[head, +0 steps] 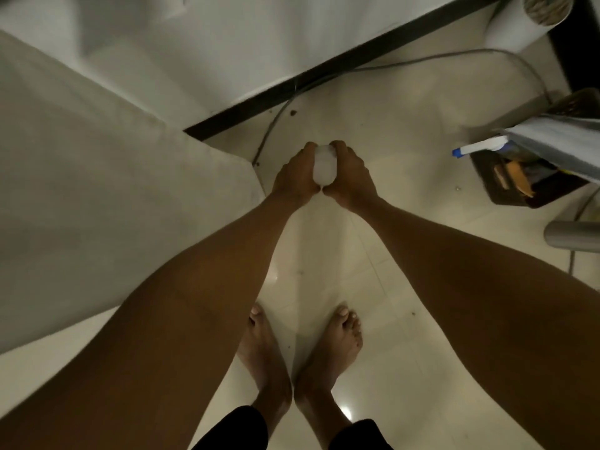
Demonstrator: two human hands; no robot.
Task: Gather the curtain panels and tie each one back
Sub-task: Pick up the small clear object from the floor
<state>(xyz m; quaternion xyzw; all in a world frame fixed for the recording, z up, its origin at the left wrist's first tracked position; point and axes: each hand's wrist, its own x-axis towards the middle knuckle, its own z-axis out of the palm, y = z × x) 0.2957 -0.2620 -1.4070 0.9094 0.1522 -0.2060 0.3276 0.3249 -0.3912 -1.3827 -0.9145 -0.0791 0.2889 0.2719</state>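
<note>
A pale curtain panel [97,177] hangs at the left, its lower corner reaching toward the middle of the view. Both arms stretch forward and down over the floor. My left hand [293,178] and my right hand [350,177] are pressed together around a small white bundle [323,168], each closed on one side of it. Whether the bundle is cloth or a tie-back cannot be told. It sits apart from the curtain panel's edge, just to its right.
A white wall with a dark skirting board [324,73] runs diagonally behind. A grey cable [422,60] loops along the tiled floor [406,222]. At the right stand a spray bottle [480,146], a dark box [519,180] of items and a grey tube [571,237]. Bare feet stand below.
</note>
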